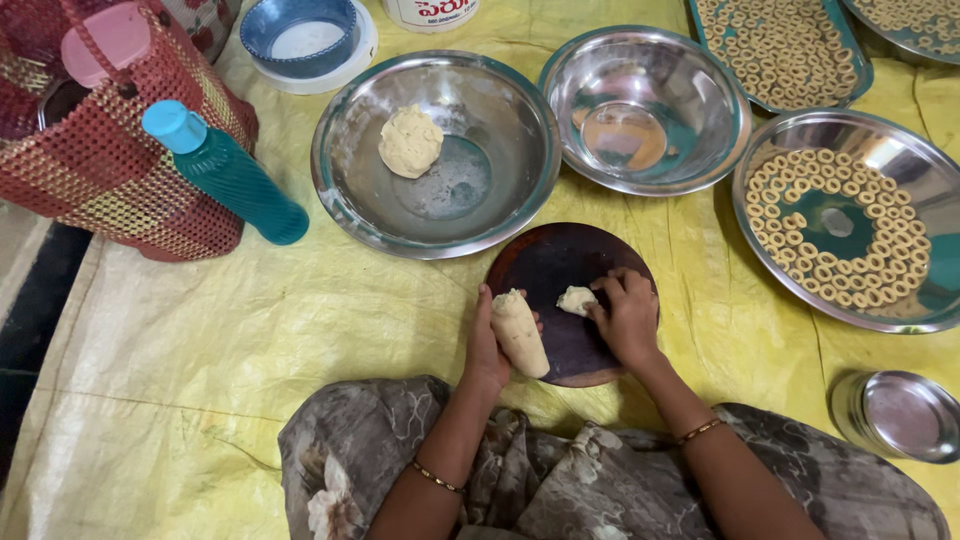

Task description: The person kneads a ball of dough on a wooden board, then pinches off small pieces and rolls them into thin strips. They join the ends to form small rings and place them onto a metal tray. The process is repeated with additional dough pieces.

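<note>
Left grip (487, 345) clasped my dough log (520, 333); right (627, 318) pinched a small piece (577, 300); ring-filled plates (838, 222) done, dough ball (410, 141) left.

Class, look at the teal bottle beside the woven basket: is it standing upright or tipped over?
Tipped: the teal bottle leans against the red woven basket, its capped end raised and its base on the yellow sheet.

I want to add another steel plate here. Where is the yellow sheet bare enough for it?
The widest bare sheet lies at the left, between the teal bottle, the round board and the person's knee. A narrower strip runs below the ring plate, left of the small lidded tin. Along the top it is crowded: bowls and trays sit nearly rim to rim.
</note>
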